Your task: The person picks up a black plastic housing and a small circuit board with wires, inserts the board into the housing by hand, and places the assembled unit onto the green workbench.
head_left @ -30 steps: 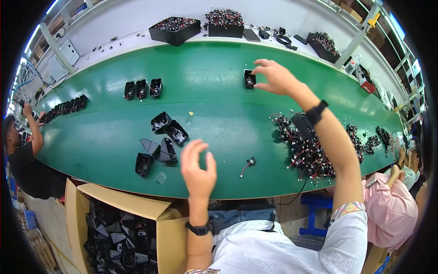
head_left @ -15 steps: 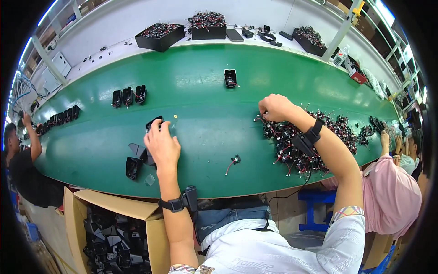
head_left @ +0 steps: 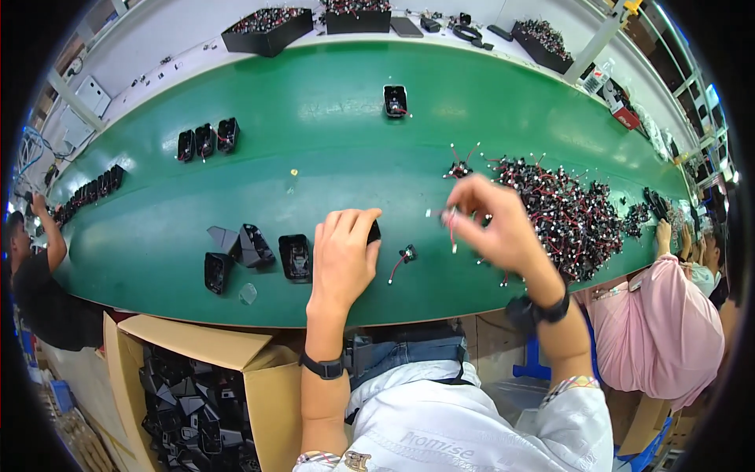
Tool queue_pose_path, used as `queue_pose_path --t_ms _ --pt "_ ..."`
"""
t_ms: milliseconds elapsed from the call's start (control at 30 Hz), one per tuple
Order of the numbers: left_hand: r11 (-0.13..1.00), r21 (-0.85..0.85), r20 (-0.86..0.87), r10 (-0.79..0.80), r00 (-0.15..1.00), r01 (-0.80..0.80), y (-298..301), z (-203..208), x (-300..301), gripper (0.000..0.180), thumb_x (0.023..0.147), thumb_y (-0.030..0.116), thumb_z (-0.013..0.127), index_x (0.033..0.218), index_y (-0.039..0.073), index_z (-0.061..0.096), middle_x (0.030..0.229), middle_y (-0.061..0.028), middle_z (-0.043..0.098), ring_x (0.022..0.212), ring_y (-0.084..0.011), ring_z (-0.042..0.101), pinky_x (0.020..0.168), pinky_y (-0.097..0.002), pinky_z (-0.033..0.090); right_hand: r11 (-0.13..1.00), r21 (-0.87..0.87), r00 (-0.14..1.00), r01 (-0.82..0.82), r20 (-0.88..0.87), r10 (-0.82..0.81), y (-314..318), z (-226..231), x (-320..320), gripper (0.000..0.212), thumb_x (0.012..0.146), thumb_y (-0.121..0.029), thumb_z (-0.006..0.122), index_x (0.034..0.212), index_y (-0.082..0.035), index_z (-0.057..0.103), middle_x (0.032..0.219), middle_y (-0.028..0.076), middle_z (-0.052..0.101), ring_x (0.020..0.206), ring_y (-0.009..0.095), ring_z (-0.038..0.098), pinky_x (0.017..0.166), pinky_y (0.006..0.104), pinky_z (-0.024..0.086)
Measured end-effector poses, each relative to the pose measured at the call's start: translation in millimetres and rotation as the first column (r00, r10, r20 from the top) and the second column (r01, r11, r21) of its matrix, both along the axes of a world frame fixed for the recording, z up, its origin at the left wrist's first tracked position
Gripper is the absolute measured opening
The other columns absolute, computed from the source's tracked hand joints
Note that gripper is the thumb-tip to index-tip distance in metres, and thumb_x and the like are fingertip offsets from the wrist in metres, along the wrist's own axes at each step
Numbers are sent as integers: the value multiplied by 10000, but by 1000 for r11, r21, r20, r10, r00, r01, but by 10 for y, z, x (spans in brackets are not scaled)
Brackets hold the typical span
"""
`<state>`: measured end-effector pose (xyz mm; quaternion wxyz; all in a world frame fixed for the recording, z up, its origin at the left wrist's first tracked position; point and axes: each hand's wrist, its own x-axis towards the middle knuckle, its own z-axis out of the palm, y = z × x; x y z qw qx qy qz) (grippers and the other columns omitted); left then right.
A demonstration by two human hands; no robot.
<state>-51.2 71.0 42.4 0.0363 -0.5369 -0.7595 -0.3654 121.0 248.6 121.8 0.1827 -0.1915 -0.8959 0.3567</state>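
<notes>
My left hand [head_left: 344, 253] is curled over a black plastic housing [head_left: 374, 230], most of it hidden under the palm and fingers. An open black housing [head_left: 296, 258] lies just left of that hand. My right hand [head_left: 497, 224], blurred by motion, pinches a small part with red wires and white plugs [head_left: 452, 228] at the left edge of a large pile of similar wired parts [head_left: 570, 216]. One loose wired part [head_left: 406, 253] rests on the green table between my hands. Further left are another open housing [head_left: 216, 273] and a dark angular shell [head_left: 254, 245].
A single housing [head_left: 395, 101] stands at the far middle, three more [head_left: 206, 140] at far left, and a row of several [head_left: 90, 193] beyond. Black bins [head_left: 267, 33] line the back shelf. A cardboard box [head_left: 200, 342] of black shells sits below the near edge. Co-workers sit at both sides.
My left hand has moved right and nearer, and an open housing now lies beside it. My right hand has drawn back toward me from the pile's far left edge with a wired part.
</notes>
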Motion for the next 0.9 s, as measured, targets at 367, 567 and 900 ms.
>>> queue_pose_path --t_ms 367,567,900 --pt "997 -38 61 63 996 -61 -171 -175 159 661 758 42 788 1379 63 563 1409 -175 538 1295 -383 511 1060 -447 444 972 -91 972 217 -77 -224 -571 -758 418 164 829 61 738 980 16 693 983 95 658 774 136 668 665 242 542" --pt "998 1 182 66 981 -67 -173 -254 269 651 777 -11 731 1400 60 555 1346 -190 579 1244 -382 550 1050 -443 453 941 -318 976 119 -135 -169 -419 -818 518 167 869 100 679 1029 54 665 1098 102 658 852 115 662 798 255 584" --pt "981 158 580 -2 815 -110 -374 -160 481 548 780 -19 706 1318 8 604 1407 -158 539 1261 -257 561 1058 -367 445 576 -818 866 -1 -289 -408 -531 -699 556 62 942 3 647 1004 0 643 1210 194 679 827 112 628 756 247 525"
